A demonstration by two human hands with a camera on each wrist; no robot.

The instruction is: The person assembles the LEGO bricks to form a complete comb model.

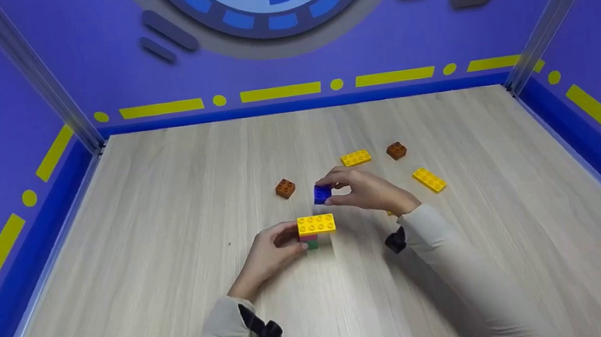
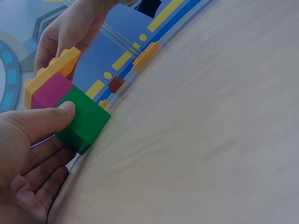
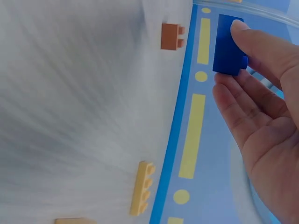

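Observation:
My left hand point(image 1: 270, 254) grips a small stack of toy building bricks near the middle of the table. A green brick point(image 2: 85, 119) forms its bottom, a magenta brick point(image 2: 52, 89) comes above, and a wider yellow brick point(image 1: 316, 224) lies on top, jutting out to the right. In the left wrist view, the thumb presses the green brick's side. Just beyond the stack, my right hand point(image 1: 367, 190) pinches a blue brick point(image 1: 321, 194) between thumb and fingers. The right wrist view shows this blue brick point(image 3: 227, 44) raised off the table, apart from the stack.
A brown brick point(image 1: 285, 188) lies left of the blue one; another brown brick point(image 1: 396, 150) sits farther back right. Two flat yellow bricks point(image 1: 356, 157) point(image 1: 429, 180) rest beyond my right hand. A yellow piece point(image 1: 390, 213) peeks out beneath the right wrist. Blue-purple walls point(image 1: 290, 69) enclose the table.

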